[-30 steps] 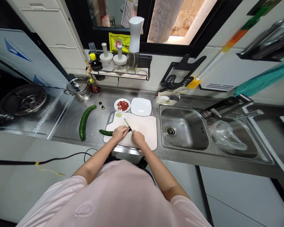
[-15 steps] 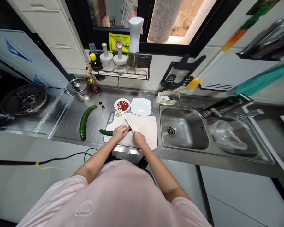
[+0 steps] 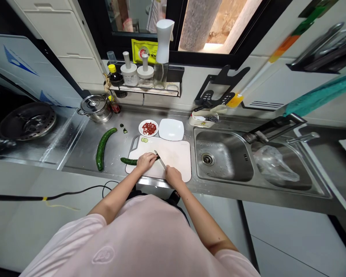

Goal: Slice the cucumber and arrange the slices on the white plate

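Observation:
A dark green cucumber (image 3: 128, 161) lies across the left part of the white cutting board (image 3: 177, 156). My left hand (image 3: 145, 162) is closed over it and hides its middle; a short tip shows past the fingers. My right hand (image 3: 173, 176) grips a knife (image 3: 160, 160), its blade slanting up and left against the cucumber's right end, close to my left fingertips. The knife's handle is hidden in my fist. Thin cucumber slices (image 3: 144, 140) rest at the board's upper left.
Behind the board stand a plate of chopped red pieces (image 3: 148, 128) and a white dish (image 3: 171, 129). A second cucumber (image 3: 104, 149) and green end scraps (image 3: 125, 130) lie left. The sink (image 3: 223, 156) is right; a lidded pot (image 3: 94, 109) stands back left.
My right hand has moved a little right and toward me, drawing the knife back with it. My left hand stays on the cucumber.

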Motion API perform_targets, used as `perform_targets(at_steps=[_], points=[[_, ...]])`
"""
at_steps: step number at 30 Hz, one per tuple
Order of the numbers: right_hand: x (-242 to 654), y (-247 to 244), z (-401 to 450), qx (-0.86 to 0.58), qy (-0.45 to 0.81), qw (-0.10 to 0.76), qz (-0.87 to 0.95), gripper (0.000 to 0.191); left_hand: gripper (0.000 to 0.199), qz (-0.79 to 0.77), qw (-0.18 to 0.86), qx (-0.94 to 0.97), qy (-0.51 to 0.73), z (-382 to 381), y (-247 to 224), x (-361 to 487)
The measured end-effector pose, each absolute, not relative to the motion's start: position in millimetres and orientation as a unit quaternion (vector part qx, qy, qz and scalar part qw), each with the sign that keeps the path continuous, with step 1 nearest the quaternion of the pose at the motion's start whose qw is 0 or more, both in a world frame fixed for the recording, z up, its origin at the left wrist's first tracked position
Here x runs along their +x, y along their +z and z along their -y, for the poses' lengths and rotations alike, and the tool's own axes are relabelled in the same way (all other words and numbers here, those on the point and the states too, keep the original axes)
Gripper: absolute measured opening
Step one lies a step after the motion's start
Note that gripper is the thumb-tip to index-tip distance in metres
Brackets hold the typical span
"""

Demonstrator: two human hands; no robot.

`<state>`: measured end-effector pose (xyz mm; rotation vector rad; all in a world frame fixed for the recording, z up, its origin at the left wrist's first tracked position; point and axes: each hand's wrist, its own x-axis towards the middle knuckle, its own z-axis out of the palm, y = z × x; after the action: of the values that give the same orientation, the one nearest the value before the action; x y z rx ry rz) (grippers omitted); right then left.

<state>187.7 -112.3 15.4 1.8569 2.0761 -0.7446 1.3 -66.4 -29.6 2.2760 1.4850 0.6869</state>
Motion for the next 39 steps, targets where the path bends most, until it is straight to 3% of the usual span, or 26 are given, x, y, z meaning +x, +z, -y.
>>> perform_targets(at_steps=[27,39], points=[[162,17,69,0.632,-0.257,0.090,-0.726,0.031,0.023,-0.527,0.159,0.803,0.229,66,-28,2],[181,20,87,0.628,-0.263,0.101,-0.726,0.028,0.024,-0.539,0.186,0.798,0.194,64,-18,2]])
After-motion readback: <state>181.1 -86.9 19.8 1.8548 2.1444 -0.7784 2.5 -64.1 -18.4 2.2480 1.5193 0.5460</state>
